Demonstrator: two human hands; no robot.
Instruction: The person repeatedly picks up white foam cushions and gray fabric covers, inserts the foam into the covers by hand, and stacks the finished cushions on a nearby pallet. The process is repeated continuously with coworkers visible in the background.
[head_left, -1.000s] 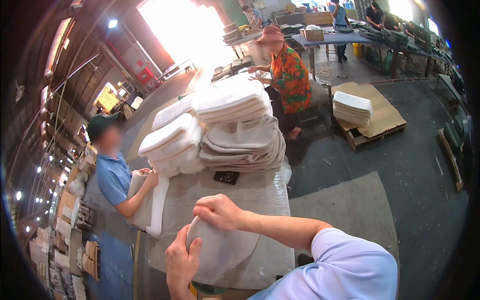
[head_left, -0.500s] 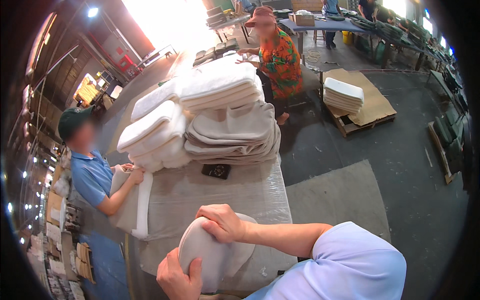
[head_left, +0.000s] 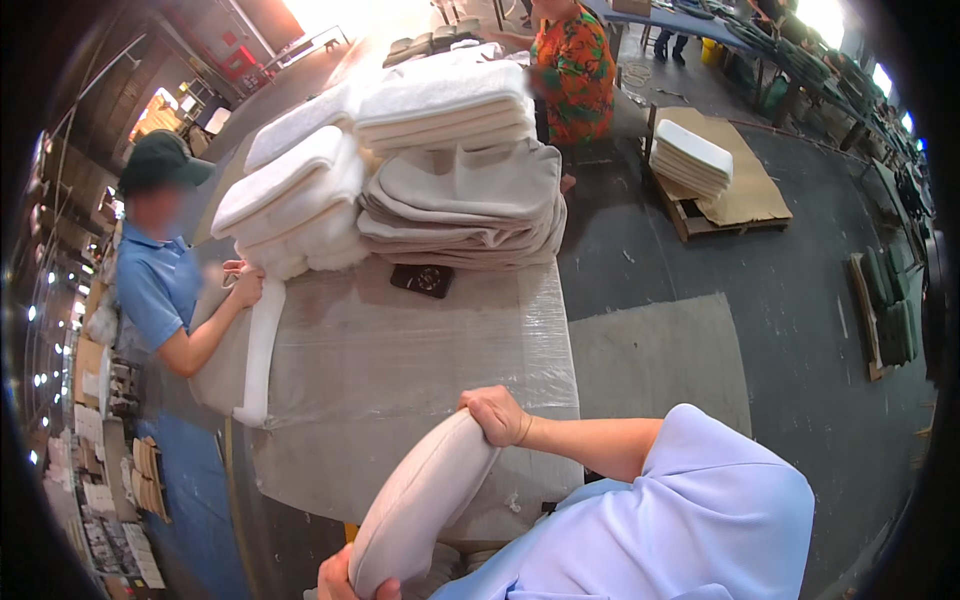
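Note:
A beige, fabric-covered cushion [head_left: 425,485] is held on edge over the near side of the table, its long seamed side facing up. My right hand [head_left: 497,414] grips its far upper end, fingers closed over the corner. At the near lower end, my left hand [head_left: 350,578] grips it with the thumb on one side, partly cut off by the picture's lower edge. Beyond the cushion stretches the plastic-covered table [head_left: 420,350]. On it lie a flat black object [head_left: 421,280] and a stack of beige fabric covers [head_left: 460,205].
White padding piles [head_left: 290,195] stand beside the covers. A co-worker in a blue shirt [head_left: 155,285] handles a white-edged beige piece [head_left: 262,350] at the left. Another person in a patterned top [head_left: 572,80] stands at the far side. A pallet [head_left: 755,185] bears stacked white pads [head_left: 692,158].
The cushion has turned from its broad face to its long edge. My hands have moved farther apart along it, the left lower and the right outward. The view has tilted downward.

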